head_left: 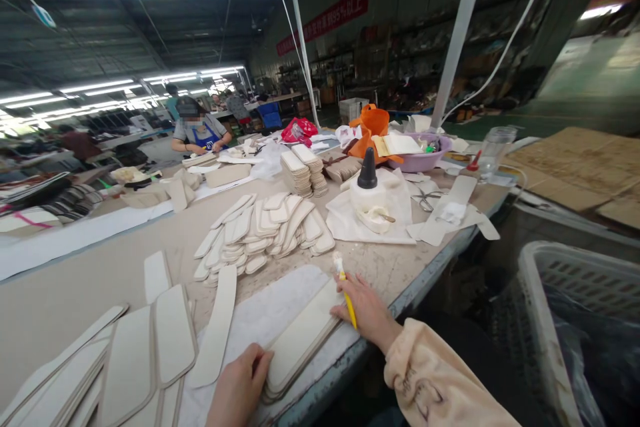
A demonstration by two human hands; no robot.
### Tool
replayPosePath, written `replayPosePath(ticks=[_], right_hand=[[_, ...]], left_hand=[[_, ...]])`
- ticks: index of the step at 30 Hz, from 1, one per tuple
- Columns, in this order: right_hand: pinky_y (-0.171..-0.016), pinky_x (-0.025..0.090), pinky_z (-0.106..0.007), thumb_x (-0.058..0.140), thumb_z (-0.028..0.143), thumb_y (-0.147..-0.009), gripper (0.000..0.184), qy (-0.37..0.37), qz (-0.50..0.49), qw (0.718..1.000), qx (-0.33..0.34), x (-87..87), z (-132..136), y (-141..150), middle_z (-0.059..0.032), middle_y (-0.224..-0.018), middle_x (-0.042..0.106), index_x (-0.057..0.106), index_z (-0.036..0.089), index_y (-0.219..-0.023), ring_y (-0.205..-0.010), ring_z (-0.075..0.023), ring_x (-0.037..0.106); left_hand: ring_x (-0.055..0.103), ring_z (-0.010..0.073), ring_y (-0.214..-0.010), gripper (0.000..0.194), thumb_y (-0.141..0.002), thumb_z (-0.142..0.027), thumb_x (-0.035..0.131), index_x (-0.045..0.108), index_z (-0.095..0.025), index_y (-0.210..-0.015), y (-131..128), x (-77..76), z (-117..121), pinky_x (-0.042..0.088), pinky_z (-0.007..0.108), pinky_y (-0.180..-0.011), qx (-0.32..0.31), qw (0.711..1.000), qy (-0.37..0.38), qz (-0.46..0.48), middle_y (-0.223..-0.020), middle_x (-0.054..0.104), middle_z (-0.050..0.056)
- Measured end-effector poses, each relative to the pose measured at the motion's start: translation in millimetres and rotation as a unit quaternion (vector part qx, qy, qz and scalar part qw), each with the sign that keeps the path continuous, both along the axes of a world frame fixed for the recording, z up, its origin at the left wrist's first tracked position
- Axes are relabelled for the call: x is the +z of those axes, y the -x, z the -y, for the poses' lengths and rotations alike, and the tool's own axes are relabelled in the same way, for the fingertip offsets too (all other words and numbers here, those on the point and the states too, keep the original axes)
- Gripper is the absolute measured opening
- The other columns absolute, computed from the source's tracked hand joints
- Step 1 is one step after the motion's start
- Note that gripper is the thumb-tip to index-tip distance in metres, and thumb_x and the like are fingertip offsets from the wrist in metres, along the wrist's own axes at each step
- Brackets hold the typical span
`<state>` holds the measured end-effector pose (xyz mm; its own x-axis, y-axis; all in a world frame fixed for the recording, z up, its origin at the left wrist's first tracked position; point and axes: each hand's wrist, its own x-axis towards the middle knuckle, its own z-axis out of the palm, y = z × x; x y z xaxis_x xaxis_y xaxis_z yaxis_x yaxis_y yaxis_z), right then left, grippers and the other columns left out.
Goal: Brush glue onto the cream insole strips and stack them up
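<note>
A yellow-handled brush (349,300) with whitish bristles is held in my right hand (367,313), its tip pointing away from me. That hand rests by the far end of a stack of long cream panels (300,337) near the table edge. At the stack's near end, my left hand (243,380) has its fingers curled, thumb and index finger against the top panel's edge. Left of it a single curved cream strip (216,330) lies on white cloth, beside larger rounded panels (131,363). Beyond sits a heap of small cream pieces (265,230).
A white bottle with a black nozzle (369,177) stands on a white sheet, scissors (426,199) to its right. Farther back are a purple basin (423,159) and orange bag (371,127). A plastic crate (550,320) stands at right. A co-worker (200,130) sits across the table.
</note>
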<state>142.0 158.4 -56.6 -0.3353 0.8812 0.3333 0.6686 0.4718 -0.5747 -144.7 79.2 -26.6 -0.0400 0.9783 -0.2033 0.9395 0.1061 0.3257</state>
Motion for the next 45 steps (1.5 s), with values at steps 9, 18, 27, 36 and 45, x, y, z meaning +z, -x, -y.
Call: replayPosePath(ticks=[9, 18, 27, 36, 45], right_hand=[[-0.081, 0.051, -0.039, 0.053, 0.027, -0.084, 0.019, 0.033, -0.087, 0.987, -0.132, -9.9, -7.5, 0.9, -0.0074, -0.104, 0.066, 0.049, 0.022, -0.101, -0.094, -0.0232, 0.065], [-0.081, 0.052, -0.037, 0.054, 0.03, -0.084, 0.026, -0.011, -0.094, 0.987, -0.131, -12.7, -8.4, 3.9, -0.0056, -0.1, 0.066, 0.052, 0.022, -0.109, -0.093, -0.0225, 0.065], [-0.086, 0.051, -0.038, 0.054, 0.034, -0.085, 0.017, 0.022, -0.303, 0.948, -0.09, 16.1, 1.3, 17.8, -0.0099, -0.113, 0.066, 0.042, 0.024, -0.091, -0.101, -0.0226, 0.064], [-0.067, 0.052, -0.031, 0.072, 0.037, -0.071, 0.041, 0.123, -0.464, 0.875, 0.059, 103.5, -15.5, 36.6, -0.0083, -0.108, 0.067, 0.036, 0.026, -0.088, -0.083, -0.0198, 0.065], [-0.065, 0.05, -0.028, 0.074, 0.043, -0.064, 0.045, 0.177, -0.483, 0.854, 0.085, 109.0, -49.5, 48.8, 0.0015, -0.082, 0.064, 0.039, 0.024, -0.084, -0.075, -0.0171, 0.063]], left_hand=[[0.058, 0.0152, -0.06, 0.026, -0.091, -0.034, 0.036, 0.045, -0.023, -0.069, -2.1, 1.1, 3.3, 0.033, 0.024, -0.059, 0.009, 1.0, -0.023, -0.009, -0.06, 0.06, -0.001], [0.058, 0.0153, -0.061, 0.025, -0.091, -0.033, 0.037, 0.046, -0.023, -0.07, -7.6, 5.6, 5.2, 0.033, 0.024, -0.059, 0.009, 0.999, -0.037, -0.022, -0.062, 0.06, 0.0], [0.06, 0.0176, -0.072, 0.02, -0.089, -0.035, 0.041, 0.054, -0.021, -0.083, -2.2, 7.4, 15.3, 0.041, 0.028, -0.066, 0.045, 0.993, -0.104, 0.008, -0.074, 0.063, 0.003], [0.06, 0.0244, -0.102, 0.049, -0.077, -0.047, 0.063, 0.062, -0.016, -0.115, -17.9, 40.0, 21.0, 0.045, 0.035, -0.089, -0.016, 0.854, 0.0, 0.52, -0.106, 0.069, 0.009], [0.069, 0.027, -0.08, 0.037, -0.08, -0.045, 0.06, 0.066, -0.014, -0.099, -86.1, 18.1, 60.1, 0.052, 0.035, -0.064, 0.173, 0.593, 0.09, 0.782, -0.085, 0.071, 0.012]])
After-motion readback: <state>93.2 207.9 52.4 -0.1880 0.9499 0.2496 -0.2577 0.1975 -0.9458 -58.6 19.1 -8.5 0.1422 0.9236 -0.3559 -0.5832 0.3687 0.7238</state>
